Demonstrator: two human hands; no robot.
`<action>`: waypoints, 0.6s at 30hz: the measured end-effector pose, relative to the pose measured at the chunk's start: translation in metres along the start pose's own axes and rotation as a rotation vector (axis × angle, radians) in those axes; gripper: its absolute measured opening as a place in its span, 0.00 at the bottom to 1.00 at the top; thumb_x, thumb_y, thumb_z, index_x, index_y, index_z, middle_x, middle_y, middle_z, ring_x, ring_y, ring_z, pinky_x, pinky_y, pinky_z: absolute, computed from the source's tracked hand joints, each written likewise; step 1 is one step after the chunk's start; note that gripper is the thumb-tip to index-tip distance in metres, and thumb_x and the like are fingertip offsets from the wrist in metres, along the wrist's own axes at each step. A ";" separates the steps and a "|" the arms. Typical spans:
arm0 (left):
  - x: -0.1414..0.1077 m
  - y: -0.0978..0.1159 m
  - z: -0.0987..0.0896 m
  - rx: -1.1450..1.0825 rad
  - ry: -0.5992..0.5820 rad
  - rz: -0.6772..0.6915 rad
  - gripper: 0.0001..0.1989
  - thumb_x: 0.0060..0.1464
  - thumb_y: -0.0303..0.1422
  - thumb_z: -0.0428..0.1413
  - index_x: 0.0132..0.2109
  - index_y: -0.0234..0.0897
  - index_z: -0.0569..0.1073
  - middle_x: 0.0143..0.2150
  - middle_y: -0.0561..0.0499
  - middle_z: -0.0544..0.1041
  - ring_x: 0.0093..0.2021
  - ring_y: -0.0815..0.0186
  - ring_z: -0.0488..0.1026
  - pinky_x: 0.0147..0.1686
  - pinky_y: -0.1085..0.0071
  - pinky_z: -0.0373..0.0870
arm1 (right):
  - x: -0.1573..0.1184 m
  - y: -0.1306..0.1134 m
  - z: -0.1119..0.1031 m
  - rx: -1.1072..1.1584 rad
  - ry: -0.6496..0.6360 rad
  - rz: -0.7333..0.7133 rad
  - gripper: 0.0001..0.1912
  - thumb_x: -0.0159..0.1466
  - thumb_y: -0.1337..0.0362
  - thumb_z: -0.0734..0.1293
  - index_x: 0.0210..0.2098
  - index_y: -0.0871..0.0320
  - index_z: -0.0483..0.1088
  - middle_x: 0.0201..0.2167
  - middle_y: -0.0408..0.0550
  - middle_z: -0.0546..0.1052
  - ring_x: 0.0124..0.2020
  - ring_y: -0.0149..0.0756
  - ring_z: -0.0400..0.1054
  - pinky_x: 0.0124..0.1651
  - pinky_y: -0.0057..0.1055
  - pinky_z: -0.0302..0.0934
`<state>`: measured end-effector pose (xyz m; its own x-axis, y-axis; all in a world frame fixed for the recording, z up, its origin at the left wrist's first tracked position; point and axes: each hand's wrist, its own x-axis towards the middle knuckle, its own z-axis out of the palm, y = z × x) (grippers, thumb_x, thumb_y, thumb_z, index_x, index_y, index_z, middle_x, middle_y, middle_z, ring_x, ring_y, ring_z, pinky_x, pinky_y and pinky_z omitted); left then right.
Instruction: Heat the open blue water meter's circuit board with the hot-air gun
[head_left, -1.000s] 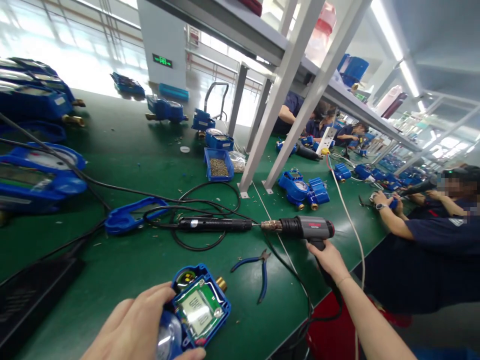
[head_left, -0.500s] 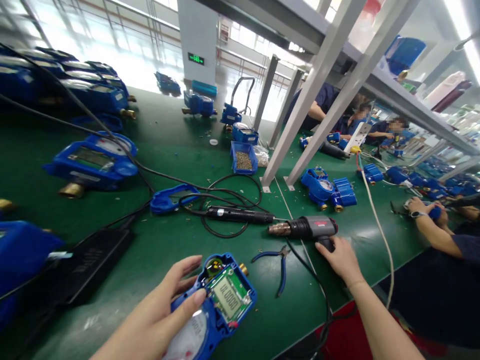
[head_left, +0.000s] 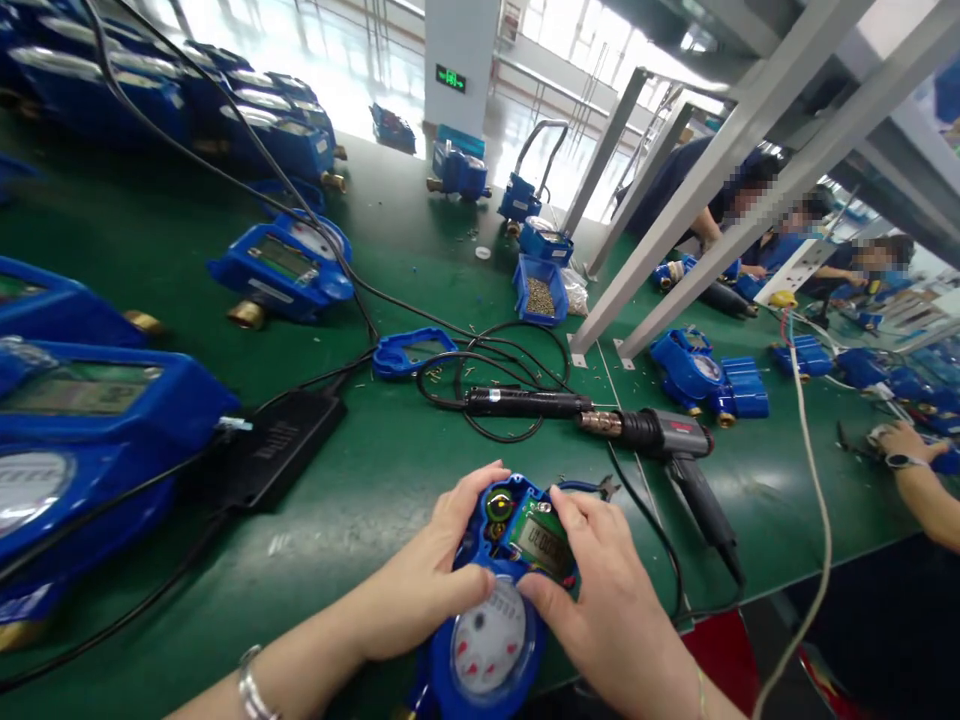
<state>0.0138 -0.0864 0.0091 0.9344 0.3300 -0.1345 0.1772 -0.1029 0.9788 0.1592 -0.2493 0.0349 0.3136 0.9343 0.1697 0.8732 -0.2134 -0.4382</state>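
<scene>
Both my hands are closed around a blue water meter (head_left: pixel 491 640) low in the middle of the view. Its top is uncovered, showing a green circuit board with a small digit display (head_left: pixel 545 545), and a round dial lies below that. My left hand (head_left: pixel 442 570) grips the left side, thumb at the dial's upper edge. My right hand (head_left: pixel 600 570) wraps the right side, its thumb also near the dial. Just behind the right fingers lie blue-handled pliers (head_left: pixel 600 487), partly hidden. Farther right a heat gun (head_left: pixel 675 450) rests on the green bench.
A black electric screwdriver (head_left: pixel 525 403) and its coiled cable lie ahead, beside a blue cover frame (head_left: pixel 412 352). A blue bin of screws (head_left: pixel 540 290) stands behind. Several meters (head_left: pixel 281 265) sit at left. Metal shelf legs (head_left: pixel 600 300) rise at right; a co-worker's hand (head_left: pixel 904 445) is far right.
My right hand has let go of the heat gun's handle and moved left onto the water meter. The meter is turned more upright in my left hand. The view has shifted left.
</scene>
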 end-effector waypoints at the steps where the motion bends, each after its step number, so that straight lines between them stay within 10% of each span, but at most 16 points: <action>1: 0.004 -0.001 -0.002 -0.021 -0.006 0.023 0.39 0.49 0.34 0.53 0.66 0.44 0.48 0.69 0.45 0.52 0.67 0.48 0.52 0.65 0.46 0.49 | 0.003 0.002 -0.001 -0.011 -0.025 0.010 0.35 0.64 0.56 0.66 0.65 0.60 0.51 0.56 0.58 0.64 0.56 0.52 0.58 0.57 0.53 0.63; 7: 0.015 -0.004 -0.006 -0.109 -0.006 0.103 0.34 0.41 0.27 0.54 0.58 0.41 0.57 0.53 0.48 0.68 0.53 0.55 0.68 0.55 0.57 0.66 | 0.019 0.006 -0.008 -0.022 -0.084 -0.031 0.31 0.60 0.52 0.70 0.58 0.58 0.62 0.39 0.52 0.70 0.40 0.45 0.65 0.39 0.43 0.69; 13: 0.003 -0.006 -0.006 -0.125 -0.070 0.120 0.35 0.39 0.22 0.52 0.56 0.44 0.57 0.49 0.52 0.68 0.48 0.58 0.69 0.50 0.63 0.70 | 0.015 -0.006 0.006 -0.142 0.158 -0.248 0.31 0.63 0.46 0.63 0.54 0.65 0.63 0.28 0.50 0.67 0.27 0.39 0.62 0.25 0.36 0.63; 18: 0.003 -0.008 -0.010 -0.113 -0.061 0.093 0.34 0.40 0.21 0.54 0.57 0.45 0.58 0.53 0.51 0.68 0.52 0.57 0.68 0.56 0.61 0.66 | 0.007 -0.011 0.011 -0.196 0.129 -0.082 0.39 0.56 0.44 0.71 0.58 0.63 0.61 0.29 0.53 0.68 0.28 0.42 0.64 0.25 0.38 0.64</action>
<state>0.0116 -0.0748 0.0022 0.9628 0.2659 -0.0485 0.0566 -0.0226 0.9981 0.1473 -0.2376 0.0314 0.2727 0.9091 0.3150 0.9494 -0.2013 -0.2410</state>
